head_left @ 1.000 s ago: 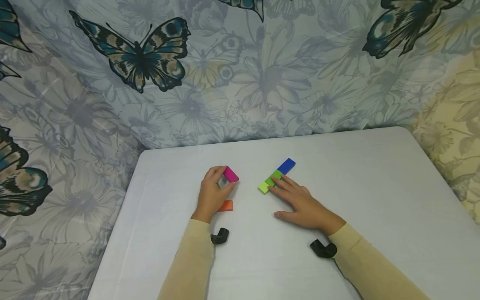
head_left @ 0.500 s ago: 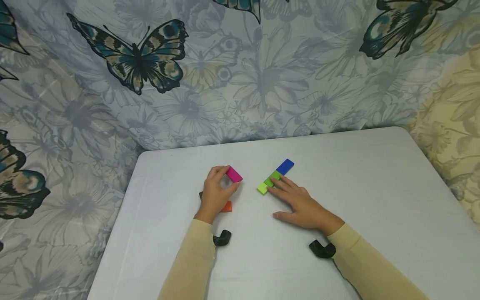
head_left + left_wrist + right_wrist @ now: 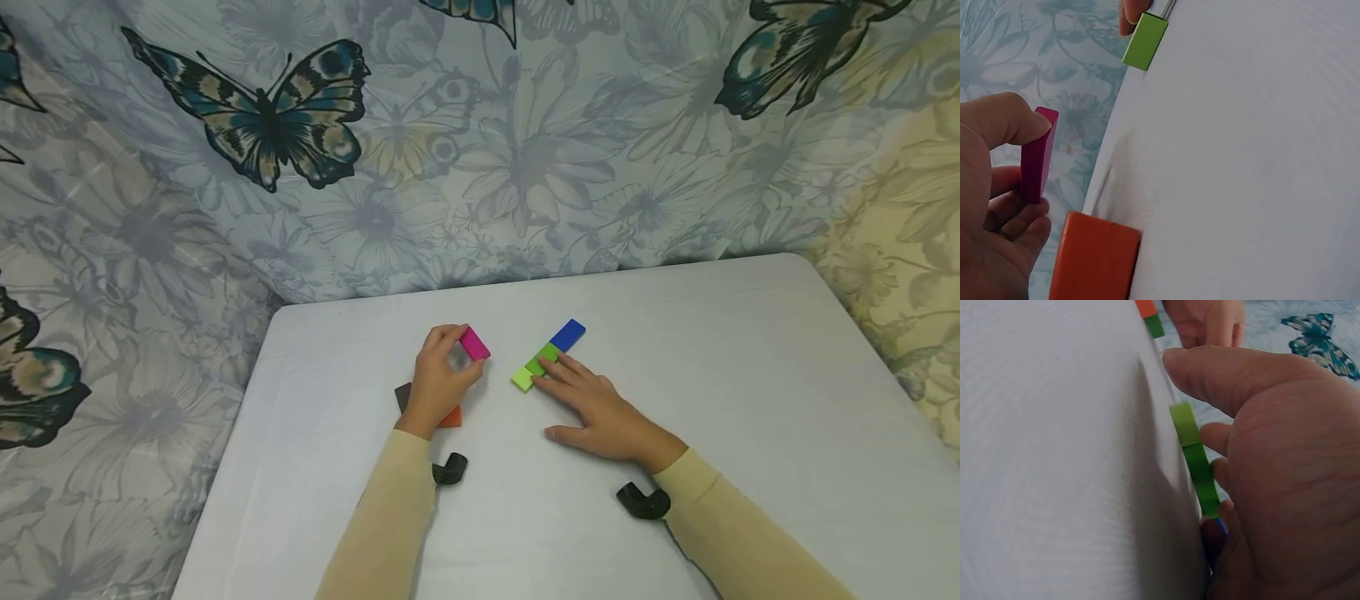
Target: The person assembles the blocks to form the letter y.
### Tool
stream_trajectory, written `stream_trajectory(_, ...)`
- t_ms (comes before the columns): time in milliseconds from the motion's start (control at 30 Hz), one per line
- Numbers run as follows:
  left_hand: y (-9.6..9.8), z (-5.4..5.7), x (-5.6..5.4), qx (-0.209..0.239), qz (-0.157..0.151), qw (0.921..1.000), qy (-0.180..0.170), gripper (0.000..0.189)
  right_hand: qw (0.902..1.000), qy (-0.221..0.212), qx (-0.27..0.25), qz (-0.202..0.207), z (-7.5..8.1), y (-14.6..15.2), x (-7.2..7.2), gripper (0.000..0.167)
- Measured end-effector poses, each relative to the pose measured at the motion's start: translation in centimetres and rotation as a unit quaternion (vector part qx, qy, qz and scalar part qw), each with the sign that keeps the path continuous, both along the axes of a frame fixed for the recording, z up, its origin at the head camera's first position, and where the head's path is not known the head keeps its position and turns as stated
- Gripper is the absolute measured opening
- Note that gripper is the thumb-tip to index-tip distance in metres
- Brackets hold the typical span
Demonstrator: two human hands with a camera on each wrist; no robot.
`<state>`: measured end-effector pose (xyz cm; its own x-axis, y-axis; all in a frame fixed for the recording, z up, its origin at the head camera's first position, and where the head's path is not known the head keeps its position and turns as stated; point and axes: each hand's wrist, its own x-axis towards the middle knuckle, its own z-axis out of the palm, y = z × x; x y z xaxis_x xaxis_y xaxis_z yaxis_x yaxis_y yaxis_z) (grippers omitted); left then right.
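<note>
My left hand (image 3: 437,382) pinches a magenta block (image 3: 475,343) between thumb and fingertips. In the left wrist view the magenta block (image 3: 1036,156) stands on its long side, thumb on its upper end and fingers at the lower. To its right, a lime green block (image 3: 522,380), a green block (image 3: 542,359) and a blue block (image 3: 567,335) form a slanting row end to end. My right hand (image 3: 603,412) lies with fingers extended, fingertips right at the two green blocks and thumb spread away from them.
Below the left hand lie an orange block (image 3: 452,417) and a dark block (image 3: 402,396), both partly covered by it. The right wrist view shows a green block (image 3: 1155,326) against the orange one. A white table (image 3: 712,350) meets a butterfly-patterned cloth (image 3: 405,225) behind.
The left hand has moved slightly right with the magenta block, toward the row. The dark block has come into view behind its wrist. The right hand stays at the row.
</note>
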<state>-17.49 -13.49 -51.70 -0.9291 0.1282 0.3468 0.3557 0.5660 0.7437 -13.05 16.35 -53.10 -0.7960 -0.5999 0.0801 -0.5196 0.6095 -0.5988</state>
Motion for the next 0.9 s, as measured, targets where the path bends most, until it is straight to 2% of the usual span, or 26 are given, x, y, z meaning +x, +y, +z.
stream_trajectory(467, 1.5, -0.1, -1.2, 0.010, -0.013, 0.9998, -0.014, 0.059, 0.9999, 0.006, 0.008, -0.001, -0.1, 0.0, 0.0, 0.079)
stream_trajectory(800, 2.4, -0.1, -1.5, 0.002, -0.006, 0.9989, -0.046, 0.058, 0.9999, 0.000, 0.014, -0.003, 0.0, -0.1, 0.0, 0.081)
stream_trajectory(900, 2.6, -0.3, -1.7, -0.011, -0.009, 0.9976, -0.068, 0.057, 0.9999, 0.001, 0.012, -0.001, -0.1, -0.1, 0.0, 0.080)
